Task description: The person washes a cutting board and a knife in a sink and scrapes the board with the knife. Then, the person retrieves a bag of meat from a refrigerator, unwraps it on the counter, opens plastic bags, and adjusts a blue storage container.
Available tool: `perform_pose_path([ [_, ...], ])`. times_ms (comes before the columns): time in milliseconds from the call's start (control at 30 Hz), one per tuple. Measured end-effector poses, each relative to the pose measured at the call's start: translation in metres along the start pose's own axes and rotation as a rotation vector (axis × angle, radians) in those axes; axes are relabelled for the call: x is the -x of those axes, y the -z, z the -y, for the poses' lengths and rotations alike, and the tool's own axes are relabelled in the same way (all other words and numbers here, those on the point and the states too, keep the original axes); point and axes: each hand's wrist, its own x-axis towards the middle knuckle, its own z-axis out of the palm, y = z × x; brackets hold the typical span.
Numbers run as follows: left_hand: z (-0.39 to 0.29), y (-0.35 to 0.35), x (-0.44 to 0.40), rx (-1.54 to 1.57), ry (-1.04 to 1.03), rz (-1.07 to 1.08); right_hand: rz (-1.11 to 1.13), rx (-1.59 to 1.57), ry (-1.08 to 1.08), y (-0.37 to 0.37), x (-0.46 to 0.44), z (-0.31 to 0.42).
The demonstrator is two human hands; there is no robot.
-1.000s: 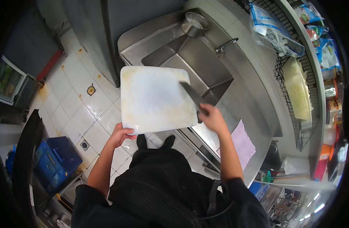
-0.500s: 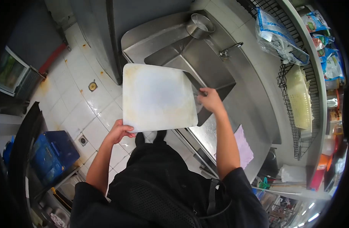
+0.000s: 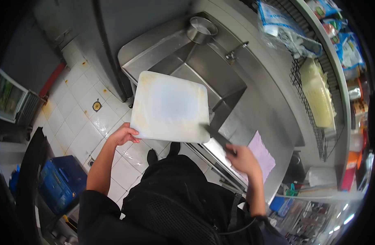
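A white cutting board [image 3: 171, 107] with yellowish stains is held up over the floor, beside the steel sink [image 3: 210, 75]. My left hand [image 3: 124, 134] grips its lower left corner, the fingers closed on the edge. In my right hand [image 3: 242, 157] is a dark-bladed knife [image 3: 217, 136], its handle wrapped by my fingers. The blade points up and left, and its tip overlaps the board's lower right part; whether it touches the surface cannot be told. Just beyond my right hand a pink cloth [image 3: 261, 154] lies on the steel counter [image 3: 273, 122].
A round metal pot [image 3: 201, 30] stands at the sink's far corner, near the faucet [image 3: 237, 51]. Wire shelving on the right holds a yellowish basket [image 3: 317, 94] and plastic bags. A blue bin [image 3: 60, 179] is at the lower left. White floor tiles [image 3: 75, 134] show left of the board.
My right hand has moved down and right, away from the sink side, and the knife now crosses the board's lower right corner. The board has tilted slightly clockwise, still in my left hand.
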Motion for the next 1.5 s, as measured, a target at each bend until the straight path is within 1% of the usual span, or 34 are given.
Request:
perform_pose_path([
  [33,-0.004,0.0,-0.005,-0.01,0.008,-0.018,-0.003,0.011,-0.061,0.0,-0.035,0.005],
  [67,-0.007,0.0,-0.009,-0.004,0.01,-0.018,-0.114,0.053,-0.021,-0.012,-0.077,-0.01],
  [133,-0.02,-0.003,-0.01,-0.033,0.036,0.002,-0.207,-0.077,-0.088,-0.026,-0.16,-0.022],
  [167,-0.023,-0.005,-0.008,-0.053,0.058,0.017,-0.267,-0.129,-0.077,-0.032,-0.186,-0.026],
  [233,-0.023,-0.005,-0.007,-0.062,0.065,0.007,-0.263,-0.173,-0.112,-0.034,-0.195,-0.026],
  [300,-0.021,-0.003,-0.007,-0.053,0.072,0.0,-0.251,-0.14,-0.088,-0.031,-0.169,-0.027],
  [333,-0.017,-0.001,-0.008,-0.054,0.053,-0.005,-0.191,-0.135,-0.039,-0.031,-0.141,-0.03],
  [400,-0.007,-0.002,-0.008,-0.039,0.046,-0.009,-0.11,-0.192,-0.064,-0.035,-0.066,-0.017],
  [433,-0.005,-0.005,-0.008,-0.031,0.023,-0.047,-0.118,-0.185,-0.056,-0.042,-0.027,-0.013],
  [467,-0.005,-0.006,-0.008,-0.025,-0.004,-0.084,-0.054,-0.126,-0.163,-0.04,0.009,0.004],
  [533,-0.005,-0.007,-0.008,-0.019,-0.015,-0.068,-0.024,-0.116,-0.221,-0.034,0.063,0.026],
  [600,-0.004,-0.006,-0.01,-0.022,-0.025,-0.05,-0.038,-0.117,-0.249,-0.025,0.089,0.038],
  [667,-0.005,-0.001,-0.013,-0.038,0.002,-0.001,-0.032,-0.104,-0.297,-0.021,0.093,0.04],
  [700,-0.005,-0.003,-0.013,-0.038,-0.001,0.001,-0.035,-0.102,-0.296,-0.021,0.084,0.034],
  [767,-0.008,-0.003,-0.01,-0.038,0.012,-0.007,-0.129,-0.046,-0.166,-0.031,0.035,0.009],
  [833,-0.008,-0.003,-0.011,-0.043,0.02,-0.006,-0.137,-0.146,-0.085,-0.04,-0.054,-0.02],
  [867,-0.008,-0.003,-0.012,-0.042,0.026,-0.008,-0.233,-0.109,-0.067,-0.044,-0.103,-0.037],
  [900,-0.007,-0.006,-0.01,-0.042,0.029,-0.014,-0.236,-0.163,-0.08,-0.035,-0.145,-0.042],
  [967,-0.009,-0.01,-0.007,-0.032,0.019,-0.063,-0.178,-0.315,-0.271,-0.034,-0.203,-0.06],
  [1000,-0.012,-0.008,-0.009,-0.036,0.02,-0.066,-0.178,-0.319,-0.27,-0.032,-0.2,-0.06],
  [1067,-0.005,-0.005,-0.011,-0.034,0.033,-0.021,-0.16,-0.333,-0.138,-0.029,-0.169,-0.053],
  [1133,0.002,-0.003,-0.01,-0.02,0.024,-0.044,-0.187,-0.146,-0.057,-0.044,-0.108,-0.046],
  [1167,0.002,-0.002,-0.011,-0.017,-0.001,-0.067,-0.132,-0.225,-0.115,-0.051,-0.071,-0.04],
  [1200,0.001,-0.002,-0.012,-0.008,-0.007,-0.062,-0.166,-0.247,-0.137,-0.056,-0.03,-0.026],
  [1233,0.001,-0.001,-0.013,-0.012,0.0,-0.049,-0.147,-0.253,-0.201,-0.057,0.007,-0.014],
  [1300,0.003,0.0,-0.013,-0.021,0.009,-0.034,-0.091,-0.196,-0.251,-0.05,0.063,0.002],
  [1333,0.003,0.0,-0.012,-0.023,0.005,-0.036,-0.095,-0.201,-0.256,-0.046,0.072,0.006],
  [1400,-0.003,-0.002,-0.012,-0.043,0.002,-0.028,-0.036,-0.251,-0.3,-0.04,0.084,0.007],
  [1467,-0.008,-0.008,-0.01,-0.047,0.023,-0.016,-0.076,-0.139,-0.208,-0.035,0.049,-0.009],
  [1500,-0.006,-0.007,-0.01,-0.055,0.035,-0.009,-0.127,-0.188,-0.198,-0.04,0.019,-0.027],
])
